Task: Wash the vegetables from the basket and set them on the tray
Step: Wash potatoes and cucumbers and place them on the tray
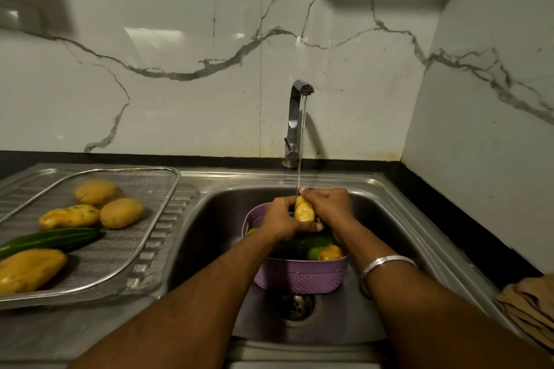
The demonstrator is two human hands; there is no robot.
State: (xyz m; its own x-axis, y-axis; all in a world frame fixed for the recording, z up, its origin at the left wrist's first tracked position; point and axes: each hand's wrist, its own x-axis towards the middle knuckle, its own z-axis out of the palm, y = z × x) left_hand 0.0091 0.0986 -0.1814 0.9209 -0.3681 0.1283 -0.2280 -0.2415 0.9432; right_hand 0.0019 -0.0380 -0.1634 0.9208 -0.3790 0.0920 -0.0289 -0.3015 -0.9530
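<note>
Both hands, left hand and right hand, grip one potato under running water; no writing legible.

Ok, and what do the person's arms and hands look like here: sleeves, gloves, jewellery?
Both forearms are bare up to the frame edge, with no sleeves in view. The left hand and right hand wear no gloves, and no rings are visible. The only thing worn is a silver bangle on the right wrist, a flat metal band.

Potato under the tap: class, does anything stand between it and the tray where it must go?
Nothing visible does. Both hands, left hand and right hand, hold the potato above the purple basket; the tray lies leftward with bare mesh near its right rim.
</note>
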